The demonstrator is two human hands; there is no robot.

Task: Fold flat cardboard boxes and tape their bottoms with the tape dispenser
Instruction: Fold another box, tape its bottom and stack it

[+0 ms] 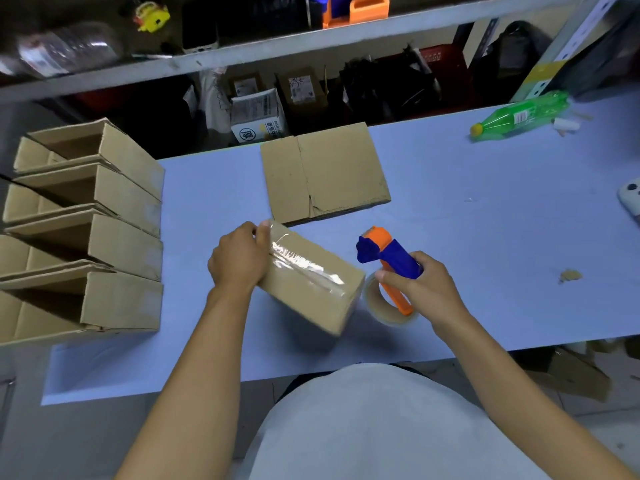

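My left hand [239, 259] grips the far-left end of the folded box [311, 284], fingers curled over its edge where the clear tape [304, 266] starts; the strip runs along the seam of the upturned bottom, shiny and a bit wrinkled. The box lies tilted on the pale blue bench [485, 237], right in front of me. My right hand [420, 289] is clenched round the blue handle of the tape dispenser [388, 268], whose orange head points away from me and whose roll sits just beside the box's near-right corner; I cannot tell whether roll and box touch. Beyond the box, a stack of flat boxes [325, 173] lies on the bench, apart from it. At my left, finished boxes [90, 230] lie in a row on their sides, open mouths facing left. Far right, a green plastic bottle [523, 116] lies on its side near the bench's back edge, and a white phone [630, 199] shows partly at the right edge
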